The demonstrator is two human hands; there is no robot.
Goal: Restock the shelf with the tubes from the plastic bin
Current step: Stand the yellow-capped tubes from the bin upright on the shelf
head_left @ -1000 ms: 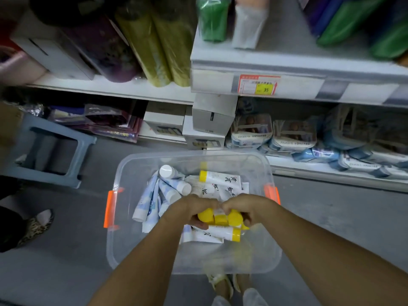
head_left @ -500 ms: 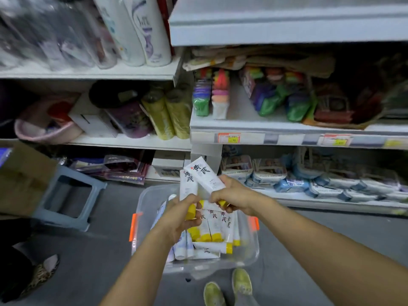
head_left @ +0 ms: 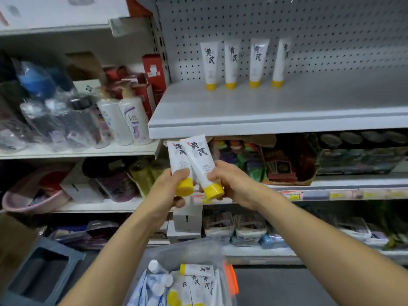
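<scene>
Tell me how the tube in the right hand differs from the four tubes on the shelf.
Pose: the right-hand tube is tilted; the four shelf tubes stand upright on their caps.
Support: the right-hand tube is gripped below the shelf; the shelf tubes rest on it.
Spacing: the right-hand tube overlaps the left-hand tube; the shelf tubes stand apart.
Shared: white body, yellow cap, black characters.

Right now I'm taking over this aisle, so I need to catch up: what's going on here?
A person is restocking. The left hand grips a yellow-capped tube and the right hand grips a second tube, both raised just below the front edge of the grey shelf. Four matching tubes stand cap-down in a row at the back of that shelf. The clear plastic bin below holds more tubes.
</scene>
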